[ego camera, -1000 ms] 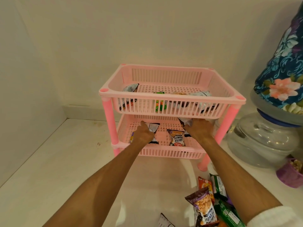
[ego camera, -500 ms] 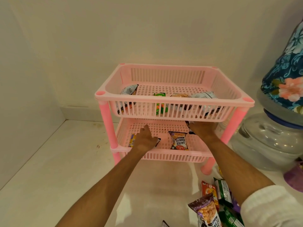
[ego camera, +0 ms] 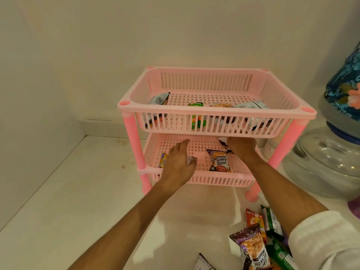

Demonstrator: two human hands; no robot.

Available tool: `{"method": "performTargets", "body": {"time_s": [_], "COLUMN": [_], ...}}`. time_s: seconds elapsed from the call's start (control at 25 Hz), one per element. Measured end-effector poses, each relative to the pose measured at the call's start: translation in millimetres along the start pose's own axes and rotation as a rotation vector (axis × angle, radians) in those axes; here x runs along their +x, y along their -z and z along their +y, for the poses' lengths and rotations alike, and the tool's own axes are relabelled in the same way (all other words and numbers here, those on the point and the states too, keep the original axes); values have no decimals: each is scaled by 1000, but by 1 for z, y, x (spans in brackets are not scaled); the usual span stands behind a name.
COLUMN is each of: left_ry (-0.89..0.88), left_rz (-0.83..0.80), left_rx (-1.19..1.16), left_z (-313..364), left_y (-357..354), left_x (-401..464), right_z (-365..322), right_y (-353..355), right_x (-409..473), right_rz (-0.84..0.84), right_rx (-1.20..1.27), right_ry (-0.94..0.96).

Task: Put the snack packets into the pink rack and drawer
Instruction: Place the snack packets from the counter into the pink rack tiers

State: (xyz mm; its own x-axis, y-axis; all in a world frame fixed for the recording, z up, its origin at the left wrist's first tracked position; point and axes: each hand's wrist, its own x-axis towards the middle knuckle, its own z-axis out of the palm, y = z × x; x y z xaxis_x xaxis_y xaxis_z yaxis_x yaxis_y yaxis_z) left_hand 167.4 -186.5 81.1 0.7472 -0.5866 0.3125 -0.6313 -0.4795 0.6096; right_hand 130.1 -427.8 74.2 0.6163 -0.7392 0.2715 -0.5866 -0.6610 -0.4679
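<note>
The two-tier pink rack stands on a white surface against the wall. Its upper tier holds several packets, among them a grey one and a green one. In the lower tier lie a salted peanuts packet and a yellow-blue packet. My left hand lies palm down over a dark packet on the lower tier's floor. My right hand reaches in under the upper tier, gripping another dark packet. More packets are piled at bottom right.
A large clear water jar with a floral cover stands close to the rack's right legs. A purple object sits at the right edge. Walls close in on the left and behind. Open white surface lies left of the rack.
My left hand has lowered its packet onto the lower tier's floor. My right hand has pushed its packet deeper under the upper tier. The view has shifted slightly.
</note>
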Motion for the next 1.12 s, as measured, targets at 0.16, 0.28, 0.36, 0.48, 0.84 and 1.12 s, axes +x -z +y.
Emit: {"method": "performTargets", "body": {"time_s": [0.16,0.28,0.36,0.48,0.84,1.12], "left_ry": [-66,-131,-163,-182,-8,97], "left_rz": [-15,-13,-27,-78,-635,-890], "left_rx": [-17,-53,-64,-52,169,290], "left_z": [4,8,11,13,15,15], "left_y": [-3,-6,-9,-16,-40,-52], "left_x": [-23,-43,-59,-82,-147,-184], "right_z": [-8,-11,-10,-3,45,101], "right_y": [7,17,22,31,43,35], "right_x": [-21,-48,-72,-109,-213,-225], "right_rz": [-70,-80,-76,-44,-92,-217], "right_rx": [-198,-178,-166,-128,-137,-315], "right_ry": [107,223,267,303,254,25]}}
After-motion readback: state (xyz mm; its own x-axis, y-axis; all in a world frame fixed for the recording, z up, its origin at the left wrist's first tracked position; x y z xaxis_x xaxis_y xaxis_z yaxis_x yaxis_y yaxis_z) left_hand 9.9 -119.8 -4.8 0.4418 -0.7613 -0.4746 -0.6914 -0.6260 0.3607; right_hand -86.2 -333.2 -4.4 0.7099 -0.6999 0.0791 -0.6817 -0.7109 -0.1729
